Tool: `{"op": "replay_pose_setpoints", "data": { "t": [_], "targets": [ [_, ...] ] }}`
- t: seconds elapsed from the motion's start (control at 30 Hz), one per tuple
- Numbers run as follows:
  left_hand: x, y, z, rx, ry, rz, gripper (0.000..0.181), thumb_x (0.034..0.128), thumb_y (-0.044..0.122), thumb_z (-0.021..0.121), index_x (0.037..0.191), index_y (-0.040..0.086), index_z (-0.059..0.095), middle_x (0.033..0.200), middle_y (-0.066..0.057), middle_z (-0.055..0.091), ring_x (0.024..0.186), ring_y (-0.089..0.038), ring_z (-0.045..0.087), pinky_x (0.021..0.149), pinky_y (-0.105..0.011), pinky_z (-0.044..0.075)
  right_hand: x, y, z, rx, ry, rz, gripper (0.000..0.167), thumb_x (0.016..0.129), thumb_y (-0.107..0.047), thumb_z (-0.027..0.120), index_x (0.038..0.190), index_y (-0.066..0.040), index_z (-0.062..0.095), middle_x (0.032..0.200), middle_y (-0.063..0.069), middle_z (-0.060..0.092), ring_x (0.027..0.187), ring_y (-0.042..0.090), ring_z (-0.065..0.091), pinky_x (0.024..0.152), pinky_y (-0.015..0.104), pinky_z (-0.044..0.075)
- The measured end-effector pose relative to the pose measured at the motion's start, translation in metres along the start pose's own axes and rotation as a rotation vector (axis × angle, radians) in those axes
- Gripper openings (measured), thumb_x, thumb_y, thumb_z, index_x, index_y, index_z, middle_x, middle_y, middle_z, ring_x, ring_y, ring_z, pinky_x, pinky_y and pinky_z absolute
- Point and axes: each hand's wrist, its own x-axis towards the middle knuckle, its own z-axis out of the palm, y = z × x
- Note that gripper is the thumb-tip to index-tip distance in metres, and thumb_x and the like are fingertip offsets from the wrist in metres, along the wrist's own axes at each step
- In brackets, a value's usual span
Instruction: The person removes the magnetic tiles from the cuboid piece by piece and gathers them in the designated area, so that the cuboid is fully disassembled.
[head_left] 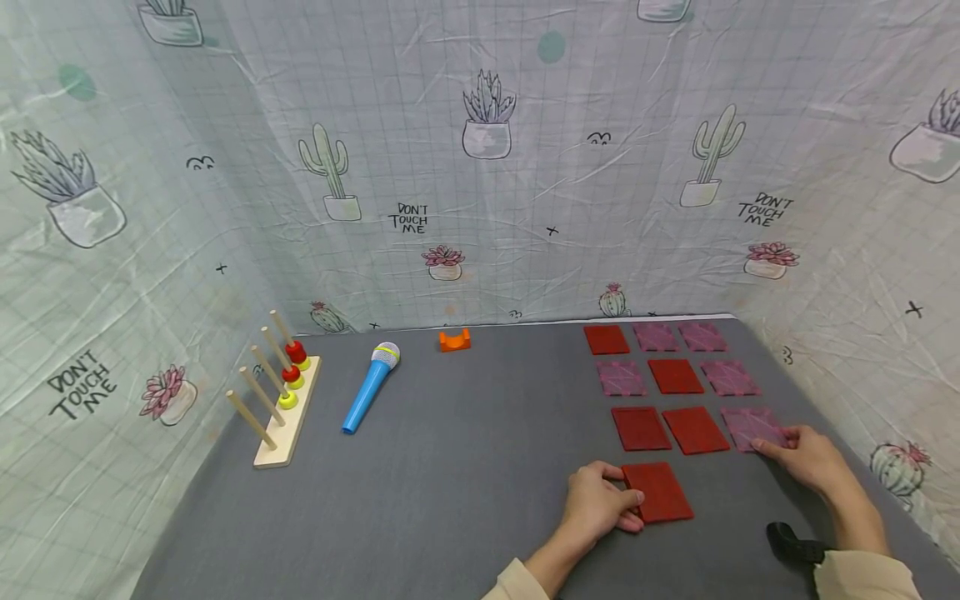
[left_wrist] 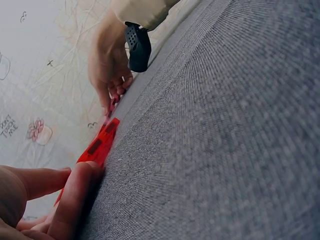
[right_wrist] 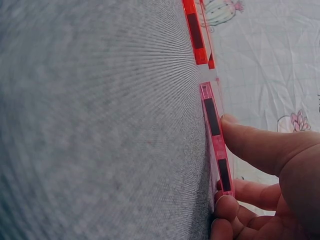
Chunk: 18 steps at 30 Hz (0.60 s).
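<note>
My left hand (head_left: 597, 504) pinches the left edge of a red square magnetic tile (head_left: 666, 492), thumb on top and fingers at its side. This tile is nearest to me. Off to the right, my right hand (head_left: 813, 460) pinches the corner of a pink magnetic tile (head_left: 742, 423) at the right end of a row. In the right wrist view, dark magnets show along the edge of the pink tile (right_wrist: 215, 125), with the thumb against its face and fingers at its lower end. The left wrist view shows the red tile (left_wrist: 102, 140) edge-on, close to the cloth.
Beyond the hands, red tiles (head_left: 677, 377) and pink tiles (head_left: 622, 378) lie in rows with gaps between. Further left are an orange bracket-shaped piece (head_left: 454, 340), a blue toy microphone (head_left: 367, 396) and a wooden peg stand (head_left: 279, 454) with red and yellow beads. A printed curtain (head_left: 525, 250) surrounds the grey table.
</note>
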Motion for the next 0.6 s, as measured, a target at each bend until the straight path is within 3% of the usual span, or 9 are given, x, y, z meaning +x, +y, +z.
{"op": "replay_pose_setpoints", "data": {
  "t": [0.2,0.6],
  "targets": [
    [0.0004,0.0017,0.0016,0.003,0.031,-0.009,0.028,0.0795,0.002,0.080,0.102,0.006,0.064,0.063,-0.007,0.071,0.049,-0.025,0.070,0.044,-0.030,0.057,-0.0003,-0.0007,0.0000,0.008,0.004,0.010,0.081,0.098,-0.042,0.058,0.123,0.032,0.037,0.110,0.048,0.053,0.096,0.053,0.058,0.079,0.058,0.051],
    [-0.0005,0.0007,0.0024,-0.012,0.028,0.005,0.027,0.0797,0.000,0.078,0.102,0.006,0.063,0.061,-0.009,0.071,0.048,-0.026,0.070,0.043,-0.030,0.056,0.0010,0.0018,0.0025,0.032,0.015,0.023,0.083,0.096,-0.044,0.061,0.123,0.031,0.039,0.109,0.046,0.054,0.095,0.051,0.059,0.078,0.056,0.051]
  ]
}}
